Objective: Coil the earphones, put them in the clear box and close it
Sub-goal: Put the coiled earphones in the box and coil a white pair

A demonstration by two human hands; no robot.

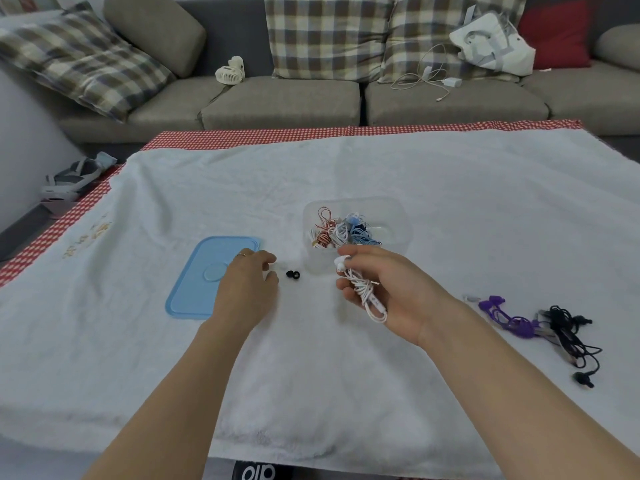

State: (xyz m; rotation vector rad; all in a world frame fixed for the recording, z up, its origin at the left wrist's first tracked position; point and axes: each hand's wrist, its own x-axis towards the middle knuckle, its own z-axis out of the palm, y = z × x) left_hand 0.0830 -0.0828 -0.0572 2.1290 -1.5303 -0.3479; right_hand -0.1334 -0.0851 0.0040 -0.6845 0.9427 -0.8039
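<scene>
My right hand (388, 289) grips a coiled bundle of white earphones (367, 292) just in front of the clear box (398, 209). The box stands open mid-table and holds several coiled earphones, red-white, white and blue. My left hand (247, 289) rests partly on the blue lid (194, 282), which lies flat to the left of the box. Its fingertips are close to a clear ear tip (281, 267) and a black ear tip (293, 274); the fingers are curled and apart, holding nothing I can see. Purple earphones (509, 318) and black earphones (571, 337) lie loose at the right.
A white towel (346, 375) over a red checked cloth (242, 136) covers the table. Behind it is a sofa with plaid cushions, a small white fan (230, 71), a white charger with its cable (436, 79) and a white headset (491, 43). Another headset (74, 178) lies on the floor at the left.
</scene>
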